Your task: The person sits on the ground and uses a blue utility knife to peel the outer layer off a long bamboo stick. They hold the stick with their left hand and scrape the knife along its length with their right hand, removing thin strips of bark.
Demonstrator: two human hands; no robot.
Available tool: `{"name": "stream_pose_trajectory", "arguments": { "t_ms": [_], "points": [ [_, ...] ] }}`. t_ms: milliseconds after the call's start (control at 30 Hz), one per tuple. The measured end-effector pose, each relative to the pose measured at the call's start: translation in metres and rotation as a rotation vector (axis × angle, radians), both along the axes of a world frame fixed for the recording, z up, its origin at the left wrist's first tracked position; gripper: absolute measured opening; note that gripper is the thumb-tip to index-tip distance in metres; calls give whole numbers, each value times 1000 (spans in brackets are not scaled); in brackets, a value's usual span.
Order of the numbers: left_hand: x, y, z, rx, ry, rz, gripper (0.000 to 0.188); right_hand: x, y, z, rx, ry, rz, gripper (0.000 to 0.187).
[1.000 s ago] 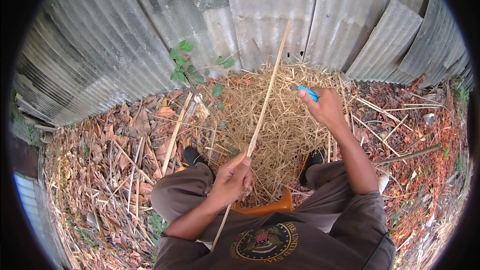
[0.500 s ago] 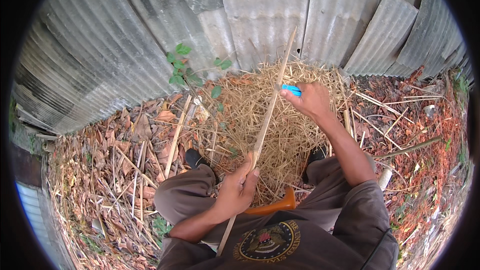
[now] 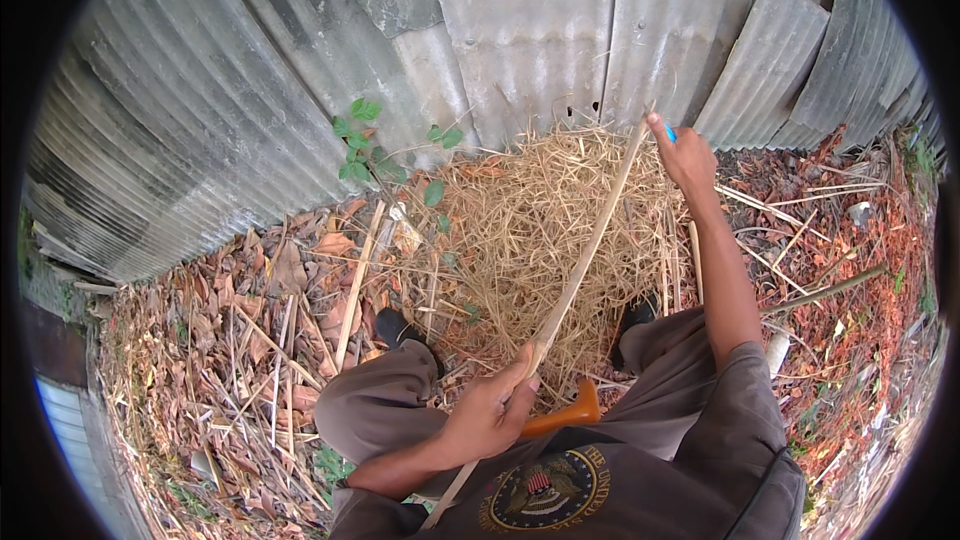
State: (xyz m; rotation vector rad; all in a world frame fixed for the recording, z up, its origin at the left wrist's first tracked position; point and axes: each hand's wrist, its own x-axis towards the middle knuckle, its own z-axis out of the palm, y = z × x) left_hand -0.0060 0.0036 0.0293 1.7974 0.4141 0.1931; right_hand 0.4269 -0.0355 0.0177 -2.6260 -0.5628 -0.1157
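Observation:
A long pale strip of split wood, likely bamboo, slants from my lap up toward the far right. My left hand is closed around its lower part, and the lower end passes under my forearm beside my shirt. My right hand grips a small blue-handled knife at the strip's far end, thumb against the wood. Most of the knife is hidden by my fingers, and its blade cannot be made out. Across my lap lies a curved orange handle, its other end hidden.
Between my feet spreads a heap of thin, curly straw-coloured shavings. A corrugated metal wall stands just beyond it, with a green leafy plant in front. Dry leaves and loose sticks cover the ground on both sides.
My right hand has slid with the knife away from me along the strip to its far end. The strip's far end has swung to the right; my left hand keeps its hold.

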Motion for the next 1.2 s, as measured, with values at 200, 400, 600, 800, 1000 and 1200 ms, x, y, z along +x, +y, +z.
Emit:
{"name": "stream_pose_trajectory", "arguments": {
  "t_ms": [200, 400, 600, 800, 1000, 1200],
  "points": [
    [10, 10, -2, -329, -91, -15, 47, 52, -40, -5, 314, 74, -162, 93],
    [24, 37, 6, -556, 2, 165, 40, -138, -1, 9, 97, 49, 700, 72],
    [23, 33, 9, -581, 0, 145, 38, -187, 3, -2, 60, -92, 975, 71],
    [19, 13, -1, 65, -12, 139, 34, -152, 16, -4, 35, -114, 750, 74],
    [16, 21, 6, 102, 79, 137, 37, -183, 7, -13, 19, -112, 936, 76],
    [13, 12, 13, 254, 85, 43, 37, -130, 13, -12, 36, -202, 727, 76]
  ]
}}
